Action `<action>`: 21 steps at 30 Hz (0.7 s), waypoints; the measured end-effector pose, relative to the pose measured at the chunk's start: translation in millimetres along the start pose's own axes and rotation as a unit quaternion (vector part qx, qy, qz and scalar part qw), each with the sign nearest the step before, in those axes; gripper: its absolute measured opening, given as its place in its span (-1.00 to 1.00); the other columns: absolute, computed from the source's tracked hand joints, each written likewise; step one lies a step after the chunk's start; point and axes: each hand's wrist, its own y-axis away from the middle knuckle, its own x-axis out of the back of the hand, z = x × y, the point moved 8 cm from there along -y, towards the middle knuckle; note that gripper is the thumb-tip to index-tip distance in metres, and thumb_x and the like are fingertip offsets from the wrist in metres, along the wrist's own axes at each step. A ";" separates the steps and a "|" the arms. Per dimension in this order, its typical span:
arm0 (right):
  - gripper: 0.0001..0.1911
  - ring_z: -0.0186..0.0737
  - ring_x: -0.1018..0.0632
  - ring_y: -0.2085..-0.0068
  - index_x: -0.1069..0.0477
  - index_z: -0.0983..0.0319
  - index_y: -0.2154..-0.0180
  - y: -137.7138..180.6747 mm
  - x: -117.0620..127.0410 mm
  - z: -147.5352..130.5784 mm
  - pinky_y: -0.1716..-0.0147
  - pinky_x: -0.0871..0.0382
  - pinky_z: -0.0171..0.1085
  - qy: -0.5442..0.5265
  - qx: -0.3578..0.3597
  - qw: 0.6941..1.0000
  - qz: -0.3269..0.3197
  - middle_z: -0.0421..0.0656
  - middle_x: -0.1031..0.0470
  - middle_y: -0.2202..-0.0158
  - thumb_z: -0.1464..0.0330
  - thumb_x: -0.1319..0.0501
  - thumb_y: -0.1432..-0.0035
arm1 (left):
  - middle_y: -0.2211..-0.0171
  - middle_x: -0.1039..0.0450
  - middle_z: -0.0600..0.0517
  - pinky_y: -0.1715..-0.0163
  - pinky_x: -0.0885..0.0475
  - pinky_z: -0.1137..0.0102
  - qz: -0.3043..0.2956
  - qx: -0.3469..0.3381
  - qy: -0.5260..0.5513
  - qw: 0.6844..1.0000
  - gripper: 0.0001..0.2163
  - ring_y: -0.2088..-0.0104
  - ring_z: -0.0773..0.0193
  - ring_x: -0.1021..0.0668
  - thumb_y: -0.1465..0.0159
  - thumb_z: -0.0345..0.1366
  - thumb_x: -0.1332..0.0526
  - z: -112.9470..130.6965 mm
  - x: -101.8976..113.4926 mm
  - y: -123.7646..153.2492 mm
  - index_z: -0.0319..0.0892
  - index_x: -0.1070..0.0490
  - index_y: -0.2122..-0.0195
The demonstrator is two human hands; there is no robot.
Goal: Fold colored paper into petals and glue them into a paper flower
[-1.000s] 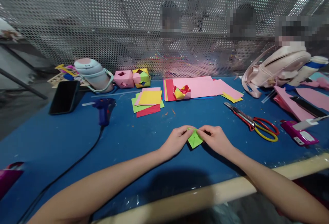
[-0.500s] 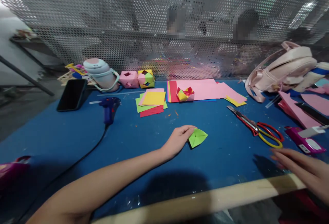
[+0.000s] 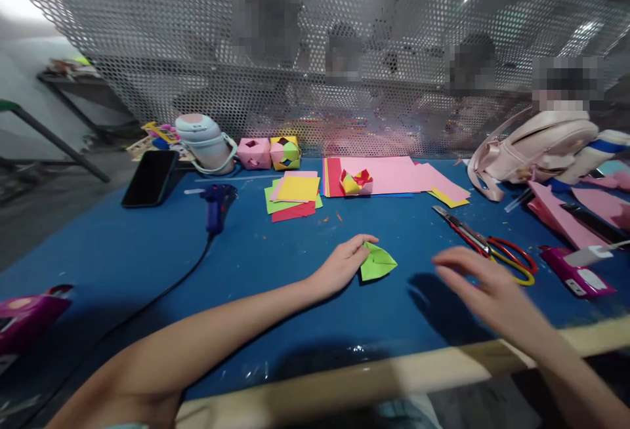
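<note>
My left hand (image 3: 343,264) grips the left corner of a folded green paper (image 3: 378,262) on the blue table, its fingers closed over the edge. The paper has creased flaps and a point facing right. Over the table to the right hovers my right hand (image 3: 485,285), thumb and fingers apart with nothing between them. Just behind it lie scissors (image 3: 514,258) with red and yellow handles and a utility knife (image 3: 457,224) alongside. Farther back sits a small red, yellow and pink folded paper piece (image 3: 357,183).
A blue glue gun (image 3: 216,209) with a cord, a phone (image 3: 150,178) and a bottle (image 3: 207,143) stand left. Square papers (image 3: 295,189), pink sheets (image 3: 388,173) and folded paper cubes (image 3: 270,153) lie at the back. A pink bag (image 3: 536,143) and purple packet (image 3: 575,271) are right.
My right hand has moved left and inward from the table's right edge, toward the green paper. My left hand stays on the paper. The view has shifted slightly.
</note>
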 end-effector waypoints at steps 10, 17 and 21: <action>-0.76 -0.31 -0.44 0.40 -0.45 0.24 0.41 -66.2 -83.4 -19.6 0.41 -0.27 -0.36 -0.138 0.029 0.990 -0.025 -0.16 -0.45 0.45 0.35 -0.04 -0.18 | 0.47 -0.31 0.10 0.43 -0.27 0.49 0.010 0.013 0.145 0.989 -0.76 0.46 0.39 -0.35 -0.20 -0.14 -0.06 -3.1 3.5 -3.8 -0.22 -0.28 0.24; -0.78 -0.33 -0.41 0.43 -0.46 0.24 0.43 -56.8 -85.6 -11.1 0.44 -0.24 -0.38 -0.182 -0.020 0.983 -0.012 -0.20 -0.43 0.47 0.34 -0.08 -0.15 | 0.51 -0.30 0.08 0.44 -0.25 0.49 0.077 0.002 0.037 0.996 -0.74 0.45 0.36 -0.33 -0.20 -0.16 -0.05 -4.7 14.0 -4.2 -0.25 -0.38 0.44; -0.78 -0.33 -0.41 0.42 -0.46 0.25 0.43 -55.7 -87.9 -10.7 0.43 -0.24 -0.38 -0.190 -0.027 0.981 -0.016 -0.19 -0.44 0.46 0.34 -0.09 -0.14 | 0.56 -0.28 0.10 0.49 -0.22 0.50 0.088 -0.011 0.014 0.996 -0.75 0.50 0.38 -0.31 -0.19 -0.19 -0.06 -3.5 15.3 -3.6 -0.26 -0.37 0.46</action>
